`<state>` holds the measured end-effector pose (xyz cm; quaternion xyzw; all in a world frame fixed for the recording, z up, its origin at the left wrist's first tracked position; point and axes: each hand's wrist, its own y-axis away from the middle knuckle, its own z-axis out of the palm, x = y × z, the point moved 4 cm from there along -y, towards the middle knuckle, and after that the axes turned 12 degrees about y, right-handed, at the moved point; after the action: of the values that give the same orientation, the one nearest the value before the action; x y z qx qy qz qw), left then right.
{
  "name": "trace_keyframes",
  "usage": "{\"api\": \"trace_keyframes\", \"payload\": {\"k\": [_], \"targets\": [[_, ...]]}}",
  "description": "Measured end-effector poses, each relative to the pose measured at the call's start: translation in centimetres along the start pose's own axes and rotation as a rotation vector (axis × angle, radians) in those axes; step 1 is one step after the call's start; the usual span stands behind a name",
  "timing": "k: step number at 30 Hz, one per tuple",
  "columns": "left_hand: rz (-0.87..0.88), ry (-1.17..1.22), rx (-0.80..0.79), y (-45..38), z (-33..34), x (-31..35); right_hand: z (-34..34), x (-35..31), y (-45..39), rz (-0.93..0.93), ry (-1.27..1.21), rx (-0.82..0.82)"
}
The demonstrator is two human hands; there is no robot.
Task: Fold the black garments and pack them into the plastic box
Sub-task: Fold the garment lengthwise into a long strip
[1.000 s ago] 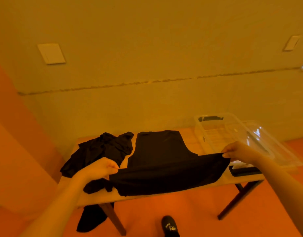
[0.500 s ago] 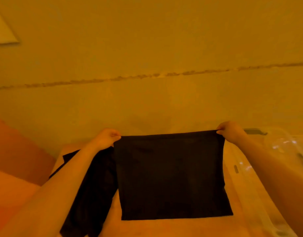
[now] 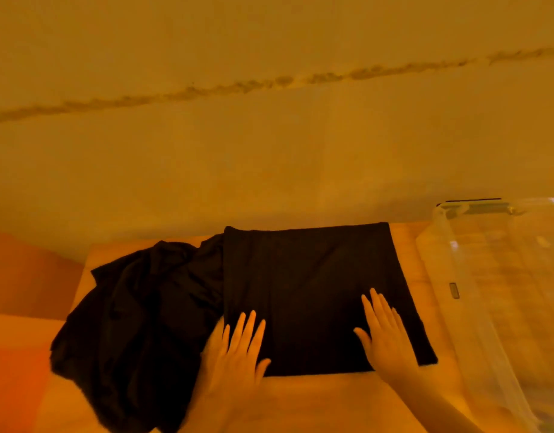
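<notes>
Worktop [image 3: 316,401] carries all. Clear box [image 3: 488,276] along right edge. Crumpled garment [image 3: 138,307] at left edge. Folded garment [image 3: 313,292] centre, flat. Left hand [image 3: 235,354], right hand [image 3: 388,339]: grip released, fingers straight, pressing folded garment's near edge.

Both hands lie flat, palms down, fingers straight and slightly spread, pointing away from the body. The left hand [image 3: 235,354] sits lower left, the right hand [image 3: 386,335] a little further forward, its forearm running off toward the lower right corner.
</notes>
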<state>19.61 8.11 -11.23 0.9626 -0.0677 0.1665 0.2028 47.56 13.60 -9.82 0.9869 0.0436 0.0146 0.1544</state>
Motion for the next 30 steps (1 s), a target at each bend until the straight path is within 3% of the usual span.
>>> {"api": "trace_keyframes", "payload": {"k": [4, 6, 9, 11, 13, 15, 20, 24, 30], "targets": [[-0.063, 0.018, -0.084, 1.9, 1.3, -0.2, 2.2, 3.6, 3.0, 0.038, 0.057, -0.065], [-0.095, 0.028, -0.038, 2.7, 1.6, -0.1, 3.3, 5.7, 4.2, 0.076, 0.06, -0.064], [-0.107, 0.156, 0.193, 4.1, 2.0, 0.0, 3.5, 7.2, 6.1, 0.207, -0.104, 0.056], [-0.318, 0.355, 0.43, 5.6, 1.5, -0.4, 3.2, 7.8, 7.5, 0.365, -0.39, 0.082], [-0.605, 0.574, 0.483, 6.8, 1.0, -0.6, 3.0, 8.1, 8.5, 0.471, -0.57, 0.16], [-0.726, 0.657, 0.467, 7.4, 1.1, -0.6, 2.8, 8.1, 9.0, 0.55, -0.663, 0.167], [-0.717, 1.007, 0.577, 7.9, 1.3, -1.1, 2.2, 7.8, 8.5, 0.642, -0.838, 0.124], [-0.603, 1.082, 0.627, 8.4, 0.4, -0.8, 1.8, 7.4, 7.7, 0.64, -0.883, 0.04], [-0.55, 1.211, 0.529, 8.1, -0.4, -0.8, 1.5, 7.7, 6.6, 0.631, -0.943, 0.111]]}}
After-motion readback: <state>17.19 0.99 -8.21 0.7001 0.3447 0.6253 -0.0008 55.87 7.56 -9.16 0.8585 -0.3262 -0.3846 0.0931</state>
